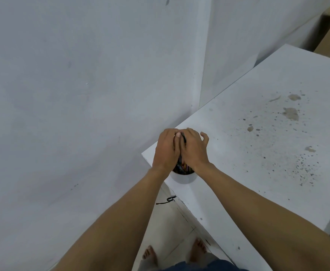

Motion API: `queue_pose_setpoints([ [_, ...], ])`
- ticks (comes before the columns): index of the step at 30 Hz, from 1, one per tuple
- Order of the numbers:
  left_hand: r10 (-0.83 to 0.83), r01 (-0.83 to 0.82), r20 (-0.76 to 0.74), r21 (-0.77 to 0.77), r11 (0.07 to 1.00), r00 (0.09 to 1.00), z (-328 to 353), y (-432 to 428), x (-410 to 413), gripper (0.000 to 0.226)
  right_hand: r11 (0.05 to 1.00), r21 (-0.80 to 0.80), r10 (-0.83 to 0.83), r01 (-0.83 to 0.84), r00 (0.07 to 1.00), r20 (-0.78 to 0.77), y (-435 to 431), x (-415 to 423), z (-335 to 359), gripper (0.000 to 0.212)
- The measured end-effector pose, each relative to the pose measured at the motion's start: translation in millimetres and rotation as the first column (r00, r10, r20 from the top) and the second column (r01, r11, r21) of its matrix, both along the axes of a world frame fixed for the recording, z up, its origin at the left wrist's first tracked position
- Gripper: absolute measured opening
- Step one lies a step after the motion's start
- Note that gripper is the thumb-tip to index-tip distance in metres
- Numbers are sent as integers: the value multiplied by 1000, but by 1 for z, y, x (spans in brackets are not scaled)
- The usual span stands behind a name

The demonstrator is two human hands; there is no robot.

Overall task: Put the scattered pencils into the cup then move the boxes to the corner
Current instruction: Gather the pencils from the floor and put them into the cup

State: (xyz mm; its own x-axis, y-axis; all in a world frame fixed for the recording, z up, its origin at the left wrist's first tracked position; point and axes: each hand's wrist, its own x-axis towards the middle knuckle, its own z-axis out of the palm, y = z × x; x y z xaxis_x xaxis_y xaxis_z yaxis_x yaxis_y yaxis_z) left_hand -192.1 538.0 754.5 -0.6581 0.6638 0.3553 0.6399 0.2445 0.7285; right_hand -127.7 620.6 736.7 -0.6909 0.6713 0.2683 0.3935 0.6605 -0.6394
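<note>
Just below the middle of the frame, the left hand point(166, 149) and right hand point(194, 148) press together, fingers curled closed around a bundle of pencils point(181, 165). The pencils stand in a white cup point(183, 178) directly beneath the hands, at the near corner of a white counter point(258, 157) that fills the right side. Dark specks and stains mark the counter toward the right. Bare feet point(150, 256) show at the bottom edge.
</note>
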Motion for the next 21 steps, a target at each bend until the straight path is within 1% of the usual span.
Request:
queue_pose_setpoints([
  [4,48,-50,-149,-10,999,988,4,-4,-3,13,999,-17,29,-29,999,-18,3,5,-1,31],
  [7,102,-105,-176,-8,994,979,6,-10,-5,12,999,-28,18,-20,998,-68,3,12,0,32],
  [10,117,-120,-170,-9,993,978,7,-19,-4,12,1000,-6,1,-1,998,-67,4,20,4,35],
  [14,90,-96,-174,-25,995,981,10,-34,2,8,998,38,-41,41,999,-7,1,35,9,35],
  [17,26,-33,-186,-37,999,982,10,-48,10,7,997,66,-54,51,998,44,-12,46,8,37],
  [21,-53,41,-184,-68,997,981,6,-68,20,10,995,71,-70,66,996,48,-44,59,5,38],
])
